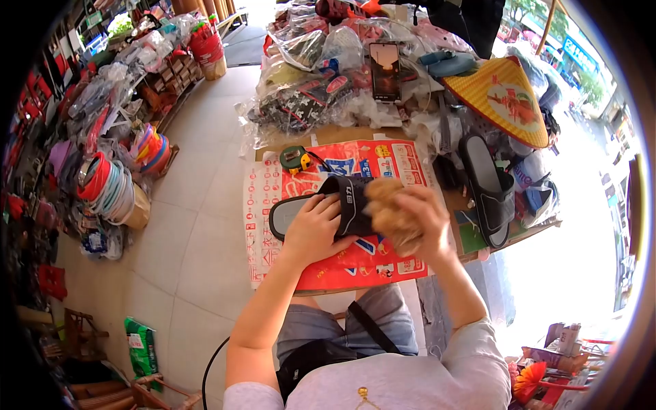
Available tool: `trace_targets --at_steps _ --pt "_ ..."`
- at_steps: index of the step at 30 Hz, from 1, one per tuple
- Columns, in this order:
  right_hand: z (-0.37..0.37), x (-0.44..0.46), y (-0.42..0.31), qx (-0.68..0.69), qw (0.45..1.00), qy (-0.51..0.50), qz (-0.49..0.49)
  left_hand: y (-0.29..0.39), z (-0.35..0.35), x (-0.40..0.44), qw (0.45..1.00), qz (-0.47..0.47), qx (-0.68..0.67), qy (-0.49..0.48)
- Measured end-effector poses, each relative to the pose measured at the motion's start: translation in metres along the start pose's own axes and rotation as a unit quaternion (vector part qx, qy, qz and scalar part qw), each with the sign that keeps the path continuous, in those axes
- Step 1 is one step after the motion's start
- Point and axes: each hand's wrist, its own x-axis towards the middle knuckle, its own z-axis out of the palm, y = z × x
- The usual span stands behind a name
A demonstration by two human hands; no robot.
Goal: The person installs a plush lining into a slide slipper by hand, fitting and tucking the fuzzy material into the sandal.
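Observation:
A black slide sandal [355,203] with white characters on its strap lies on its side of the red and white printed sheet [328,273], toe to the right. My left hand [313,229] grips its middle, fingers on the footbed at the strap opening and thumb along the near edge. Crumpled brown paper [395,213], slightly blurred, is in my right hand [427,217] at the sandal's toe end, which it hides. Another black slide sandal [486,188] rests at the table's right side. Beyond the held sandal sits a green and yellow tape measure [295,159].
Plastic-bagged goods [307,102] are heaped at the table's back, with a phone [385,72] propped against them. A yellow conical hat [502,99] lies at the back right. Baskets and hoops [113,188] stand left across the tiled floor [198,205].

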Motion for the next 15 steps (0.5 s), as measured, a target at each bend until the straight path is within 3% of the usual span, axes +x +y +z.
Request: trace_targets --at_steps 2,4,5,7,8,10,12,15 --pt "0.017 -0.003 -0.009 0.059 0.992 -0.104 -0.036 -0.002 -0.001 -0.002 0.999 0.000 0.034 -0.014" --pt "0.025 -0.015 0.000 0.036 0.989 -0.127 -0.062 -0.001 -0.002 -0.002 0.999 0.004 0.048 -0.024" --pt "0.023 -0.020 0.006 0.036 0.989 -0.125 -0.064 0.000 -0.003 -0.001 0.999 0.002 0.029 -0.020" --pt "0.008 -0.030 0.021 0.020 0.994 -0.100 0.050 0.000 -0.003 0.000 1.000 -0.003 0.010 -0.014" --pt "-0.002 -0.031 0.027 0.020 0.993 -0.101 0.051 0.000 -0.002 0.000 1.000 -0.002 0.012 -0.008" --pt "-0.019 -0.024 0.034 -0.068 0.984 -0.107 0.121 0.000 -0.001 0.001 1.000 0.002 0.016 0.005" --pt "-0.021 -0.014 0.027 -0.076 0.988 -0.076 0.114 0.000 -0.003 0.003 1.000 0.002 0.016 0.005" --pt "0.001 0.004 0.001 0.016 0.999 0.003 0.032 0.001 -0.002 0.000 1.000 -0.008 0.016 -0.016"
